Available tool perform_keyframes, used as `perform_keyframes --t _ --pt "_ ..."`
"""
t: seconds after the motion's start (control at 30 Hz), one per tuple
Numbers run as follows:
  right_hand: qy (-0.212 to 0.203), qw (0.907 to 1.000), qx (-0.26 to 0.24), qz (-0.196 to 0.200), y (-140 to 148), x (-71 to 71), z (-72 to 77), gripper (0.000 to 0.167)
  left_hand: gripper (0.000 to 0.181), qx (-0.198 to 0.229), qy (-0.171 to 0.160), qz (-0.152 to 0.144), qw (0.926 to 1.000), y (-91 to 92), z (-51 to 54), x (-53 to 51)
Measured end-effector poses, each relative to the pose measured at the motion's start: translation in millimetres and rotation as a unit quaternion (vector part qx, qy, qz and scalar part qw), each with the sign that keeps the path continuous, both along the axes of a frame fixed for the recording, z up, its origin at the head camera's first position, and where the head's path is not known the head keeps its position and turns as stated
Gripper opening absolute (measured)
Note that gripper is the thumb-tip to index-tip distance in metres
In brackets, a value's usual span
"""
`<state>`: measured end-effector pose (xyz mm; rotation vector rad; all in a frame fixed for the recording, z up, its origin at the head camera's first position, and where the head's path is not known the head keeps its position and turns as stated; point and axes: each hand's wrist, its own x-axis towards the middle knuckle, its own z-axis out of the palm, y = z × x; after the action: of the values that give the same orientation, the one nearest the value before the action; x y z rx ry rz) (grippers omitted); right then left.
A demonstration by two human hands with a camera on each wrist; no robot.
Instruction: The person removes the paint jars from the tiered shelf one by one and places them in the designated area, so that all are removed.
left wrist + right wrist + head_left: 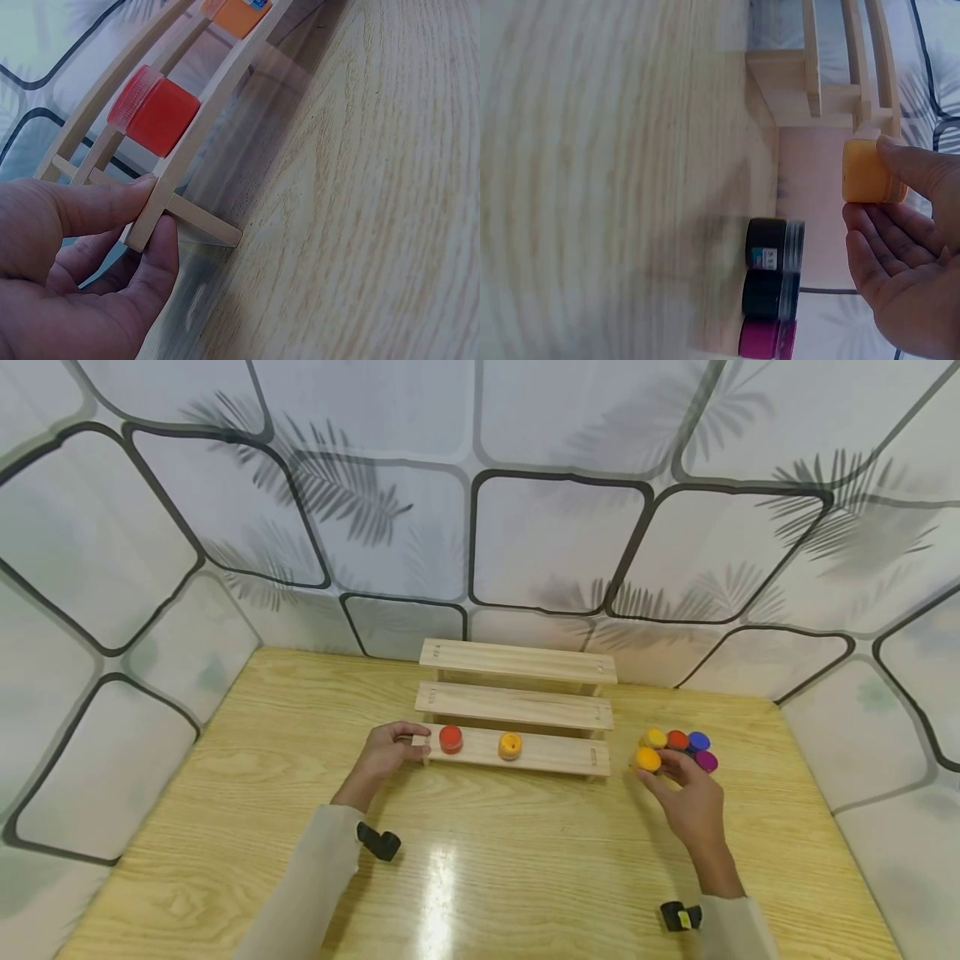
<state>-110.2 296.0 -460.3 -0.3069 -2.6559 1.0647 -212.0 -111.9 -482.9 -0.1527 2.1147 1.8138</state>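
Note:
My left hand [382, 752] pinches the left end of the lowest tier of a three-tier wooden stepped rack [555, 754], thumb on top and fingers beneath. Just beside it on that tier stands a small red jar [451, 739] with a clear lid, as the left wrist view also shows. Farther right on the same tier is an orange jar [510, 745]. Off the rack's right end, my right hand [693, 802] holds a yellow-orange jar [862, 171] between thumb and fingers, raised above the table.
Beside my right hand several jars stand clustered on the wooden table [510, 860], among them yellow [655, 738], red [677, 740], blue [698, 742] and purple [707, 762] ones. A patterned wall [555, 543] rises behind the rack.

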Motion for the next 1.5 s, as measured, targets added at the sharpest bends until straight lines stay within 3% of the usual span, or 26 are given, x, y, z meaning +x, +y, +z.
perform_keyframes --t 0.57,0.9,1.17,1.5 --pt "-0.053 0.9983 -0.02 -0.015 23 13.4 -11.5 0.044 0.028 -0.003 0.001 0.001 1.0 0.9 2.3 1.9" --pt "-0.067 0.9973 -0.015 -0.027 26 10.9 -17.0 0.04 0.029 -0.001 -0.001 0.001 1.0 0.3 2.8 1.4" --pt "-0.105 0.9934 -0.014 -0.044 27 6.3 -23.1 0.042 0.028 0.001 -0.005 -0.003 1.0 0.6 3.3 2.1" --pt "-0.12 0.9921 -0.009 -0.035 28 6.4 -21.4 0.046 0.029 0.006 -0.005 -0.007 0.9999 -0.6 3.4 2.5"
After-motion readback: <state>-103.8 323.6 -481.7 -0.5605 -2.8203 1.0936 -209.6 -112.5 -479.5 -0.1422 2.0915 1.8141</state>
